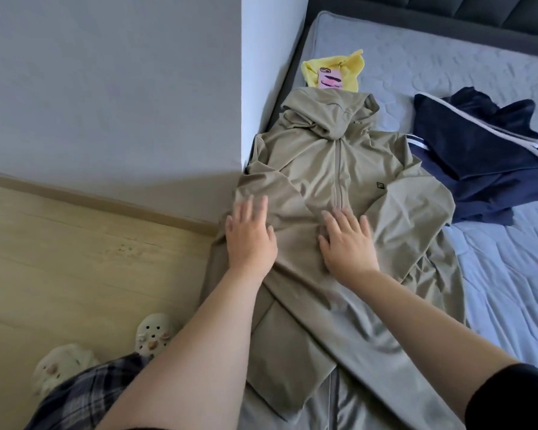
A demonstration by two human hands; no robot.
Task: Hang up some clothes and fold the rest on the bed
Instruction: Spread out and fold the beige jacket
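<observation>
A khaki zip-up hooded jacket (348, 169) lies front-up along the left edge of the bed (510, 274), hood toward the headboard, zipper closed. My left hand (249, 237) presses flat on the jacket's left side, where a sleeve is folded across the body. My right hand (345, 240) presses flat, fingers spread, on the jacket just right of the zipper. The right sleeve drapes out to the side. A crumpled navy garment with white stripes (485, 156) lies to the right of the jacket.
A yellow cloth (351, 66) with a pink phone (331, 78) on it sits beyond the hood. A white wall corner (261, 88) borders the bed on the left. Wooden floor (75, 259) lies at left, with my feet in cream clogs (153, 333).
</observation>
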